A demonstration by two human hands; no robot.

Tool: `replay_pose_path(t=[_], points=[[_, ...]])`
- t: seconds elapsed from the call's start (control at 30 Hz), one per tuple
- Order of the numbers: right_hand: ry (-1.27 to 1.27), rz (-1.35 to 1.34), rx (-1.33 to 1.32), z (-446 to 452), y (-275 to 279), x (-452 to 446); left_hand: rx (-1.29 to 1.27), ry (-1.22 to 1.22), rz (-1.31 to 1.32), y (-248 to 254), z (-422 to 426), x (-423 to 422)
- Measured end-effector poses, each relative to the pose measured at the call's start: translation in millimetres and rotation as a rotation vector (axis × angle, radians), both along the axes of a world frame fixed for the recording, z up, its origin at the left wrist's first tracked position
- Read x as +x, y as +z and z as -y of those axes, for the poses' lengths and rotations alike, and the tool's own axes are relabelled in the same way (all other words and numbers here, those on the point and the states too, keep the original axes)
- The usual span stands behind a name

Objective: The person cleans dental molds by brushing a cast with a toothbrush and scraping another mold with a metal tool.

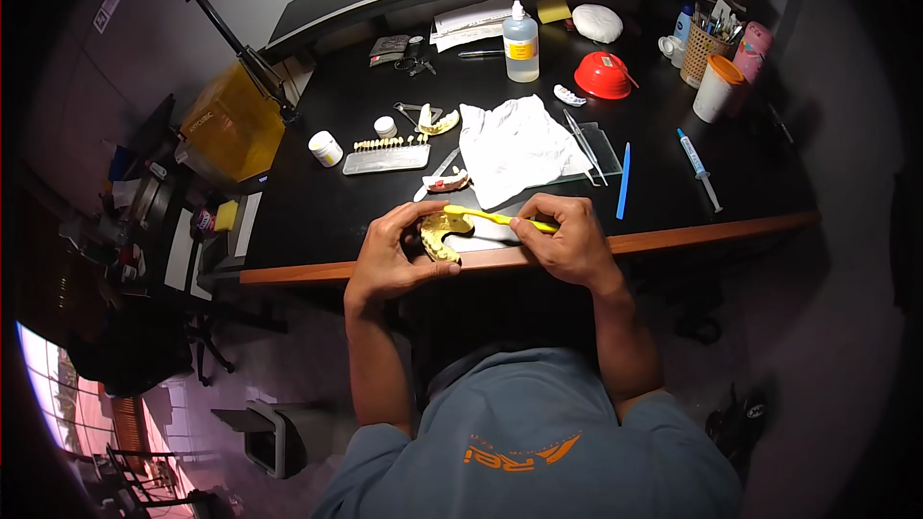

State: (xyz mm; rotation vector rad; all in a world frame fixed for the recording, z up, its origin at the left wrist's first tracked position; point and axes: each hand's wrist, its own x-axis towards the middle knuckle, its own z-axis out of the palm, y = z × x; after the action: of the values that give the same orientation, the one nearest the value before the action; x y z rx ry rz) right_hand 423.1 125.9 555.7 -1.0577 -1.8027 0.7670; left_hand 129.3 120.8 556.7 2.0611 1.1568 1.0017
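Observation:
Near the desk's front edge, my left hand (393, 252) grips a yellow dental model (439, 235), curved like an arch, between thumb and fingers. Pinched in my right hand (567, 238) is a yellow stick-like tool (495, 218), resembling a toothbrush. Its left end touches or lies just over the top of the model. Just behind the model sits another dental model (446, 183) with a red patch. A crumpled white cloth (514, 149) lies behind the tool, with tweezers (585, 146) to its right.
Behind my hands on the desk are a shade guide (386, 159), a white jar (326, 148), a clear bottle (521, 48) and a red bowl (604, 75). To the right lie a blue strip (624, 181), a syringe (700, 171) and a white cup (717, 89).

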Motion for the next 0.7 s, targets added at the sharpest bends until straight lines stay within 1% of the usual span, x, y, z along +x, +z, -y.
replay_pose_path(t=[0.17,0.27,0.37,0.47,0.57,0.7], points=[[0.023,0.029,0.049,-0.7,-4.3,1.3,0.005,0.000,-0.002,0.9,0.7,1.6],[-0.005,0.008,-0.013,-0.7,-2.4,0.1,0.023,-0.002,0.004,-1.3,-0.6,0.7],[0.000,0.037,0.005,-0.5,-1.1,-0.9,-0.007,0.010,-0.014,2.9,1.4,1.3],[0.041,0.026,0.005,1.2,3.8,-0.8,-0.007,0.013,-0.004,2.8,2.1,2.3],[0.042,0.073,-0.013,1.3,5.5,-0.4,0.014,0.007,-0.020,0.2,-0.1,0.4],[0.088,0.057,0.060,-3.1,-2.9,-2.5,-0.001,-0.001,0.011,1.9,0.2,1.4]])
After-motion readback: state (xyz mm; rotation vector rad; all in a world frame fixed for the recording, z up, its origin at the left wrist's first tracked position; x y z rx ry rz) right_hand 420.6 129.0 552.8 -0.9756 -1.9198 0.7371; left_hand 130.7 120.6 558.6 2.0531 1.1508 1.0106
